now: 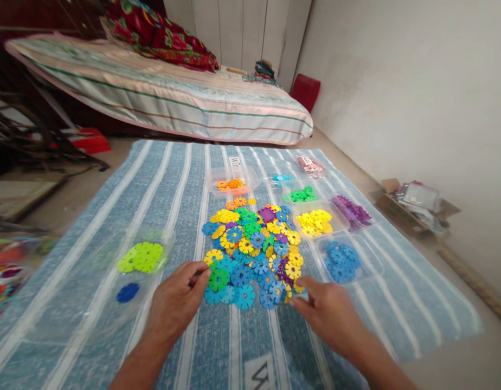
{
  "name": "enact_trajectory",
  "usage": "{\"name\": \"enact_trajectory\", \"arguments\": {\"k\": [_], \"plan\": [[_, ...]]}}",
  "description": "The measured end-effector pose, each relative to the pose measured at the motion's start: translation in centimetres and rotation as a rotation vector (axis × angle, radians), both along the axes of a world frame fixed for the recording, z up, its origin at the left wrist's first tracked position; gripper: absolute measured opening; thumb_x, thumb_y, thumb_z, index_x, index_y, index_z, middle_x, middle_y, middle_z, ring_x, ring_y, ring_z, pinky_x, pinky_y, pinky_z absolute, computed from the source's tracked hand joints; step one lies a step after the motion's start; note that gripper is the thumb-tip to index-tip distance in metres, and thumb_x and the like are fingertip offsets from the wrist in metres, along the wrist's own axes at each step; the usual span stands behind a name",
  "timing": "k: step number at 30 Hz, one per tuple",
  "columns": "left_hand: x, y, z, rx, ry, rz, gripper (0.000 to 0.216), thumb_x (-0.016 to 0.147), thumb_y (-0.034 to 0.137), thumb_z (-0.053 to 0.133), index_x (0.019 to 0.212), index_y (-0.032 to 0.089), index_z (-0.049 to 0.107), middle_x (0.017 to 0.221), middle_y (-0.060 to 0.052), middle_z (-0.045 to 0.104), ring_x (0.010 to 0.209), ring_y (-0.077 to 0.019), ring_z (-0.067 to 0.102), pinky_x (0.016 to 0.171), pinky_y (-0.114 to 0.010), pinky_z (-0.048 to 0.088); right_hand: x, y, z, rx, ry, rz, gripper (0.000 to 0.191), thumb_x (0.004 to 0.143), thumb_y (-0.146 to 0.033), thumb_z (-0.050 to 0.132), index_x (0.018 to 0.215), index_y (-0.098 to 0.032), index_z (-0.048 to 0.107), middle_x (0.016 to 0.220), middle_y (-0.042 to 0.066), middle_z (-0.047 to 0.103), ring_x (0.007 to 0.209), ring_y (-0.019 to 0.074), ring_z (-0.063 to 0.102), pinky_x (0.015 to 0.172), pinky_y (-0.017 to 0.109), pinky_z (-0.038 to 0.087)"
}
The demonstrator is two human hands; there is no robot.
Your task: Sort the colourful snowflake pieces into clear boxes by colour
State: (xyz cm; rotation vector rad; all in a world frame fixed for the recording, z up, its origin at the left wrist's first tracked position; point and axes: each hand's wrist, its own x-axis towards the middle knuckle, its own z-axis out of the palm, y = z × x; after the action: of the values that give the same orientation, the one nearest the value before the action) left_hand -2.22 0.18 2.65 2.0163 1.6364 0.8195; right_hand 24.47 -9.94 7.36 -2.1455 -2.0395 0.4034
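Observation:
A heap of mixed snowflake-shaped plastic discs (256,238) lies in the middle of a striped blue cloth. At its near left edge, my left hand (181,295) is closed in a pinch on the rim of a green snowflake disc (218,278). My right hand (329,306) is at the heap's near right edge, thumb and forefinger closed around something pale and thin that I cannot make out. Light blue discs (245,297) lie between the hands. Right of the heap stand clear boxes of blue discs (342,261) and yellow discs (314,222).
Farther back are boxes with green discs (301,194), purple discs (352,210) and orange discs (231,185). Lime discs (141,257) and one dark blue disc (127,292) sit in clear containers at left. Beyond are a bed (185,103) and a cardboard box (400,211).

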Motion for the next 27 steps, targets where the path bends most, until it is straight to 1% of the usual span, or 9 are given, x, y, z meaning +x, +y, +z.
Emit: {"name": "enact_trajectory", "arguments": {"k": [4, 7, 10, 13, 16, 18, 20, 22, 27], "plan": [[0.0, -0.2, 0.3, -0.002, 0.01, -0.005, 0.029, 0.08, 0.046, 0.044, 0.079, 0.024, 0.064, 0.072, 0.002, 0.068, 0.063, -0.0144, 0.063, 0.06, -0.023, 0.047, -3.1, 0.7, -1.7, -0.066, -0.153, 0.07, 0.022, 0.083, -0.033, 0.058, 0.1, -0.021, 0.063, 0.074, 0.004, 0.073, 0.066, 0.0188, 0.067, 0.053, 0.023, 0.035], [-0.1, -0.2, 0.2, -0.002, 0.012, -0.008, 0.029, 0.08, 0.046, 0.045, 0.079, 0.024, 0.064, 0.072, 0.002, 0.068, 0.063, -0.0145, 0.063, 0.06, -0.023, 0.048, -3.6, 0.7, -2.6, -0.019, -0.218, 0.104, 0.018, 0.084, -0.027, 0.056, 0.099, -0.018, 0.061, 0.073, 0.005, 0.072, 0.065, 0.0203, 0.068, 0.052, 0.024, 0.034], [-0.2, -0.1, -0.1, -0.005, 0.002, -0.004, 0.029, 0.08, 0.046, 0.046, 0.08, 0.023, 0.064, 0.072, 0.002, 0.068, 0.063, -0.0144, 0.063, 0.06, -0.023, 0.048, -3.5, 0.2, -3.6, 0.097, -0.232, 0.15, 0.012, 0.085, -0.024, 0.055, 0.093, -0.017, 0.06, 0.068, 0.005, 0.071, 0.06, 0.0198, 0.066, 0.052, 0.025, 0.032], [-0.3, -0.1, -0.1, -0.006, 0.0, -0.011, 0.029, 0.08, 0.046, 0.046, 0.081, 0.023, 0.065, 0.074, 0.002, 0.068, 0.064, -0.0142, 0.063, 0.061, -0.023, 0.048, -3.3, -0.3, -4.3, 0.264, -0.21, 0.203, 0.008, 0.086, -0.019, 0.052, 0.086, -0.017, 0.06, 0.061, 0.001, 0.067, 0.053, 0.0154, 0.062, 0.052, 0.025, 0.031], [-0.2, -0.1, 0.0, -0.013, 0.006, -0.013, 0.03, 0.08, 0.047, 0.046, 0.08, 0.023, 0.065, 0.073, 0.002, 0.068, 0.064, -0.0144, 0.063, 0.06, -0.023, 0.047, -3.1, -0.5, -4.6, 0.45, -0.187, 0.224, 0.017, 0.089, -0.014, 0.044, 0.084, -0.017, 0.06, 0.056, 0.0, 0.063, 0.051, 0.014, 0.057, 0.053, 0.025, 0.031], [-0.2, -0.2, 0.1, -0.017, 0.011, -0.011, 0.03, 0.08, 0.047, 0.045, 0.08, 0.024, 0.064, 0.073, 0.002, 0.068, 0.063, -0.0144, 0.063, 0.06, -0.023, 0.047, -2.6, -0.4, -4.2, 0.547, -0.169, 0.215, 0.022, 0.091, -0.012, 0.039, 0.083, -0.016, 0.06, 0.055, 0.001, 0.06, 0.05, 0.0137, 0.055, 0.053, 0.026, 0.032], [-0.1, -0.2, 0.2, -0.014, 0.014, -0.009, 0.03, 0.08, 0.047, 0.045, 0.08, 0.024, 0.064, 0.072, 0.002, 0.068, 0.063, -0.0144, 0.063, 0.06, -0.023, 0.047, -1.5, -0.2, -3.4, 0.617, -0.154, 0.191, 0.025, 0.092, -0.013, 0.038, 0.082, -0.016, 0.061, 0.055, 0.001, 0.06, 0.051, 0.0132, 0.054, 0.055, 0.025, 0.035], [-0.1, -0.2, 0.2, -0.006, 0.015, -0.008, 0.03, 0.08, 0.046, 0.045, 0.08, 0.024, 0.064, 0.072, 0.002, 0.068, 0.063, -0.0143, 0.063, 0.06, -0.023, 0.047, 0.2, -0.2, -2.3, 0.662, -0.178, 0.123, 0.025, 0.093, -0.017, 0.04, 0.083, -0.016, 0.063, 0.056, 0.002, 0.061, 0.052, 0.0129, 0.056, 0.057, 0.025, 0.037], [0.1, -0.1, 0.2, 0.001, 0.013, -0.002, 0.028, 0.08, 0.046, 0.045, 0.078, 0.024, 0.064, 0.073, 0.002, 0.068, 0.063, -0.0142, 0.063, 0.062, -0.023, 0.048, 4.4, -0.8, 0.1, 0.682, -0.377, -0.241, 0.033, 0.094, -0.034, 0.041, 0.09, -0.015, 0.068, 0.06, 0.005, 0.067, 0.053, 0.0157, 0.061, 0.055, 0.025, 0.038]]}}
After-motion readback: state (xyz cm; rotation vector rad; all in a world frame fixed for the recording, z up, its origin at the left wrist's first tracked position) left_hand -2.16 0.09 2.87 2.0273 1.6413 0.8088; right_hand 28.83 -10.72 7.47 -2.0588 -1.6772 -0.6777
